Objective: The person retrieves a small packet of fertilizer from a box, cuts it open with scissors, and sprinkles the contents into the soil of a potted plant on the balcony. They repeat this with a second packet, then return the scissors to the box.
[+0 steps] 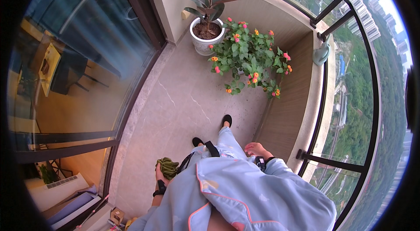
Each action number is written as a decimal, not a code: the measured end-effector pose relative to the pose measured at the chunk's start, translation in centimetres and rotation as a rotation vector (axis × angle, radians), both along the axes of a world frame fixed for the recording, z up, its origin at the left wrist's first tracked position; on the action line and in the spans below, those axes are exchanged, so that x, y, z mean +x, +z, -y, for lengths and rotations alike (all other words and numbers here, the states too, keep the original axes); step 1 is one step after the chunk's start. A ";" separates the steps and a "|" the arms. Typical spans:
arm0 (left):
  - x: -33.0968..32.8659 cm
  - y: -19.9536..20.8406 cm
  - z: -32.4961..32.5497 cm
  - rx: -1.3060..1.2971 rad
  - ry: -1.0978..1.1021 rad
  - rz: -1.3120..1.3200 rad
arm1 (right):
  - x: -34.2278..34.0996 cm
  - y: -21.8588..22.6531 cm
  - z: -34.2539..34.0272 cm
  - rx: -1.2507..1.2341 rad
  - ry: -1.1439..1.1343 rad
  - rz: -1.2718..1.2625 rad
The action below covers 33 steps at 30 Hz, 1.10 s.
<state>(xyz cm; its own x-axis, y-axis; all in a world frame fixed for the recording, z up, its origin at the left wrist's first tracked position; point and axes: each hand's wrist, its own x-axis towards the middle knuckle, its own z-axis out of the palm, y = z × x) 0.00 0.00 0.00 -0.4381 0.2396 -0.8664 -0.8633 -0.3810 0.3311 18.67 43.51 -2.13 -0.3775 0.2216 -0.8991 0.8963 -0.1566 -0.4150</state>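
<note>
High balcony: left hand (161,174) grips a green bundle (168,167), right hand (256,148) open and empty, walking toward 2 potted plants (245,54); reaching them likely comes next.

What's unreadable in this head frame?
- Left hand: mostly hidden behind the green bundle and the light-blue clothing; grip and what the bundle is made of unclear.
- Right hand: only its back shows; fingers hidden, appears empty.
- Flowering plant: foliage hides its pot.
- Items by the floor unit: cut off by the lower edge, too small.
</note>
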 end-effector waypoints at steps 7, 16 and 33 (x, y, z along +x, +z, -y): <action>-1.3 2.1 -1.5 -0.050 -0.024 -0.036 | -0.1 -1.2 -0.1 -0.021 -0.014 -0.067; -1.7 0.7 0.2 -0.028 0.009 -0.040 | -2.3 -0.7 -0.2 0.076 0.146 -0.105; -1.9 -3.4 6.4 -0.024 0.093 0.004 | -9.3 -0.9 1.6 0.122 0.148 -0.032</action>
<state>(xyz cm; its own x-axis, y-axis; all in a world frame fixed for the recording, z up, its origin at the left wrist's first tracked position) -1.90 -6.40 -3.39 -0.4540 0.1771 -0.8732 -0.8260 -0.4511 0.3379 9.35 41.89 -3.06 -0.4421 0.2685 -0.8558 0.8918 0.0296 -0.4514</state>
